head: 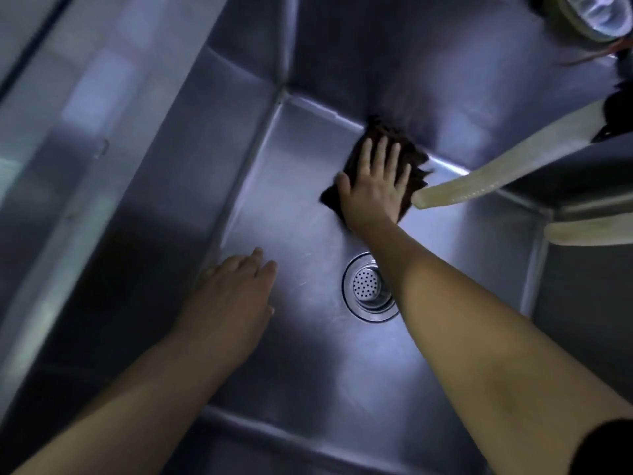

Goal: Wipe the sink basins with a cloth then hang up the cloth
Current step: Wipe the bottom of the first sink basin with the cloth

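A deep stainless steel sink basin (301, 365) fills the view. My right hand (375, 185) lies flat with spread, straight fingers on a dark brown cloth (378, 130), pressing it against the basin floor where the floor meets the far wall. The cloth is mostly covered by the hand. My left hand (229, 296) hovers with relaxed, loosely straight fingers over the left part of the basin floor and holds nothing. Between my two forearms sits the round perforated drain strainer (368, 286).
Two pale hose ends (493, 176) reach in from the right, one just right of the cloth, the other (589, 231) lower. A steel ledge (65, 138) runs along the left. A round strainer-like object (597, 15) sits at the top right corner.
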`<state>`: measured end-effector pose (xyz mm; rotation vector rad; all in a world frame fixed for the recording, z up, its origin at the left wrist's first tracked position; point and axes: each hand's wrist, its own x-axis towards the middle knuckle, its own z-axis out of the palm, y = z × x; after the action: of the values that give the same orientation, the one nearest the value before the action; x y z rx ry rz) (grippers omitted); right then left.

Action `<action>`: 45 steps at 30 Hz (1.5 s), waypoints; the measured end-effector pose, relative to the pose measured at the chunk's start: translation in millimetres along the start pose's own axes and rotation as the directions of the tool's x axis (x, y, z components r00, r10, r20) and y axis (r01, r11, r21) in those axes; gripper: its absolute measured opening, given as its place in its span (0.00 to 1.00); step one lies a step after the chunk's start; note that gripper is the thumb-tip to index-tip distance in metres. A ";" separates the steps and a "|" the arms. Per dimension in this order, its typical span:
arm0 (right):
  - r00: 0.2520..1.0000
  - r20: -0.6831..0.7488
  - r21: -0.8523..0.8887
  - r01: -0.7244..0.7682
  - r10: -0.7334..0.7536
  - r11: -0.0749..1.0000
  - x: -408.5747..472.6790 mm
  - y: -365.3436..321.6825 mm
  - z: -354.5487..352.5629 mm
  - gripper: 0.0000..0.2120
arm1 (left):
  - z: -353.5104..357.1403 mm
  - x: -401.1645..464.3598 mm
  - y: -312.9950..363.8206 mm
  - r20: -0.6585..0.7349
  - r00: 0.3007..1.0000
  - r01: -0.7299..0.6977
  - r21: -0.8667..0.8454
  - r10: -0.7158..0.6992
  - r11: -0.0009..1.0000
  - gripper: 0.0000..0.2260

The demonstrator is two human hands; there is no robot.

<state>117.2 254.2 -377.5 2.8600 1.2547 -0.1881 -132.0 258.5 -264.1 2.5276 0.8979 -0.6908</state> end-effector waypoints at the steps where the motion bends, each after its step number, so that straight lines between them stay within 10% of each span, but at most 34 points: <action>1: 0.998 0.004 0.002 0.070 -0.070 0.998 -0.7 -17.9 0.0 0.35 | -1.3 0.2 -1.1 -0.012 1.000 0.017 -0.001 -0.017 1.000 0.29; 10: 0.700 0.102 0.045 0.706 -0.707 0.706 -66.4 -58.3 6.1 0.32 | -4.6 -2.3 -3.2 -0.026 0.997 0.076 -0.007 -0.076 0.997 0.29; 19: 0.907 0.023 -0.031 0.421 -0.421 0.906 21.9 -40.4 -7.0 0.31 | -6.3 -2.9 -4.4 -0.078 0.988 0.135 0.041 -0.132 0.990 0.26; 26: 0.934 0.010 0.015 0.358 -0.358 0.934 51.3 -109.8 -6.8 0.31 | -7.9 0.4 -7.5 -0.145 0.970 0.208 0.098 -0.193 0.973 0.23; 40: 0.621 0.124 0.110 0.766 -0.774 0.633 -138.8 -74.9 6.5 0.30 | -61.5 -45.8 5.6 -0.347 0.938 0.075 0.246 0.016 0.966 0.13; 45: 0.595 0.208 0.080 0.781 -0.776 0.620 -203.6 -51.0 5.8 0.33 | -100.9 -80.1 -23.2 -0.270 0.887 -0.218 0.468 0.374 0.857 0.17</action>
<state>-57.5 139.3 -358.0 1.9526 2.3270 -0.4760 -169.1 286.1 -141.6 3.1660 0.4545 -0.3615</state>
